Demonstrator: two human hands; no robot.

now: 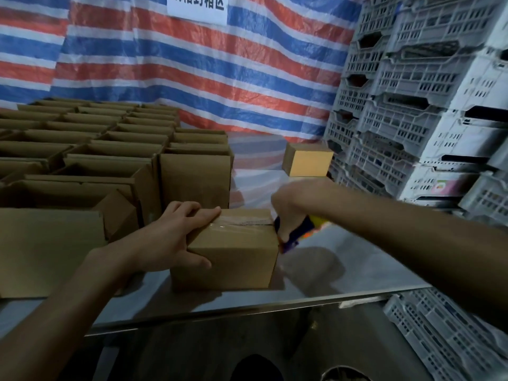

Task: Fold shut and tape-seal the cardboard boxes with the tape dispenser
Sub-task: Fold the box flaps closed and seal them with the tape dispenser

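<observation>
A small cardboard box [233, 254] stands on the steel table [343, 281] near its front edge, flaps folded shut, with clear tape running along the top seam. My left hand [176, 232] holds its left end, fingers flat on the top and thumb on the front face. My right hand [291, 207] grips the blue and orange tape dispenser [294, 232] at the box's right top edge, where the tape reaches the corner.
Many open cardboard boxes [90, 149] fill the table's left and back. A closed box [308, 160] sits at the far right of the table. Stacked grey plastic crates [412, 105] rise on the right, another crate [445, 339] lies low right. A striped tarp [192, 72] hangs behind.
</observation>
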